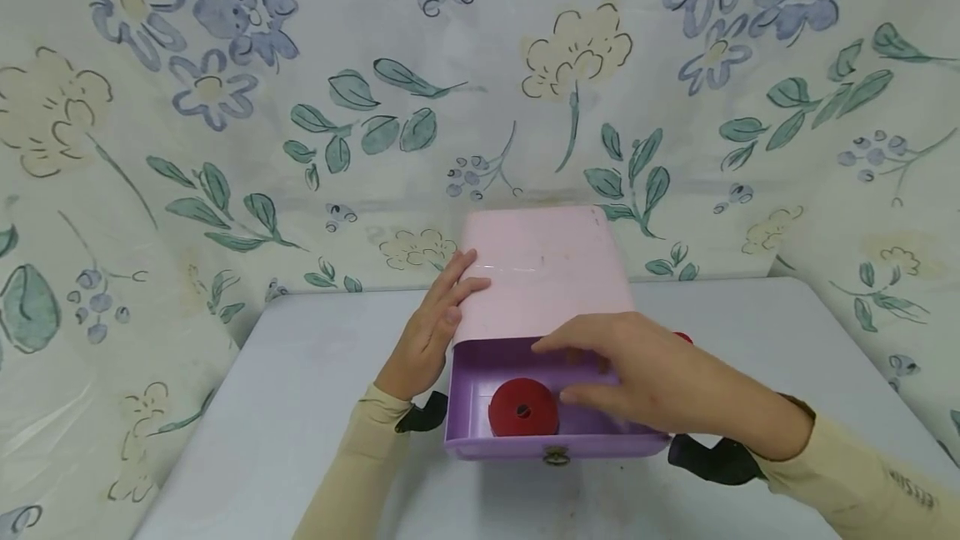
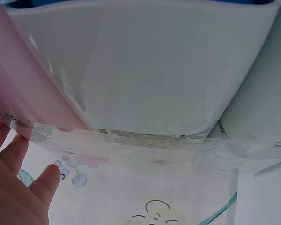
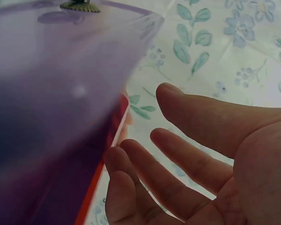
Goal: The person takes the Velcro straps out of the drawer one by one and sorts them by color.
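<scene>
Box [image 1: 502, 447], purple, sits on the desk [image 1: 300, 407] with its pink lid [image 1: 543, 273] upright and a red disc [image 1: 507, 418] inside, by the front wall. I see the left hand [image 1: 422, 344] touching the lid's left edge, fingers extended. The right hand [image 1: 637, 373], loose and holding nothing that I can make out, hovers over the box just beside the disc.

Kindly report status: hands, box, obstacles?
Left hand touching pink lid. Right hand empty above purple box. Box open, red disc inside. Right hand partly blocking view.
</scene>
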### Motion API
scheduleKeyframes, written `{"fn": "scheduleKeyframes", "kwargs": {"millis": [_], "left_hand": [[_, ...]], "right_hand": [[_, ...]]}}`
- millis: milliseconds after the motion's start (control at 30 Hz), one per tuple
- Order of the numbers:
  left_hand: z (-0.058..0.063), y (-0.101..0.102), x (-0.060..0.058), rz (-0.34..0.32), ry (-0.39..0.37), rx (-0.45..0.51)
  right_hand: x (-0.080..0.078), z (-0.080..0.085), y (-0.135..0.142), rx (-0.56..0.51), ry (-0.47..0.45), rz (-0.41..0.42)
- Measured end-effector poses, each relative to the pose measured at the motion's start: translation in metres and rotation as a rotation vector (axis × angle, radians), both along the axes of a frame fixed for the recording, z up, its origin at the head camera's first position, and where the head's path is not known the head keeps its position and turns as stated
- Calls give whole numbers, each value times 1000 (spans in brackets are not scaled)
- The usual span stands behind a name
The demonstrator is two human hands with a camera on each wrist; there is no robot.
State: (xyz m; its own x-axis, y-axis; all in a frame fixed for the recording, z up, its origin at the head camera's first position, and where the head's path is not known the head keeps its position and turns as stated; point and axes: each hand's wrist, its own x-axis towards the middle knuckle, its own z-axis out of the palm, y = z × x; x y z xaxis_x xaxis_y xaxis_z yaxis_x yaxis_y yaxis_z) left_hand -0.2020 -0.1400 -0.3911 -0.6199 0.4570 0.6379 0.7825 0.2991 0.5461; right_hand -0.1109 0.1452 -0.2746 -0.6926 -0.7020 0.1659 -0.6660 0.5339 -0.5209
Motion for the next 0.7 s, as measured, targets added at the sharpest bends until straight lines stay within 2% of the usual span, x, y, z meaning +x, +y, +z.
{"fn": "scheduleKeyframes", "kwargs": {"millis": [167,300,567,700], "left_hand": [[0,-1,0,2,-11,-3],[0,-2,0,0,-13,-2],[2,-2,1,5,-19,-13],[3,-2,1,5,-28,-23]], "right_hand": [[-9,9,-6,15,-18,57],[-17,13,-14,71,7,104],[-29,14,-33,194,12,175],[-32,13,-38,229,-23,173]]}}
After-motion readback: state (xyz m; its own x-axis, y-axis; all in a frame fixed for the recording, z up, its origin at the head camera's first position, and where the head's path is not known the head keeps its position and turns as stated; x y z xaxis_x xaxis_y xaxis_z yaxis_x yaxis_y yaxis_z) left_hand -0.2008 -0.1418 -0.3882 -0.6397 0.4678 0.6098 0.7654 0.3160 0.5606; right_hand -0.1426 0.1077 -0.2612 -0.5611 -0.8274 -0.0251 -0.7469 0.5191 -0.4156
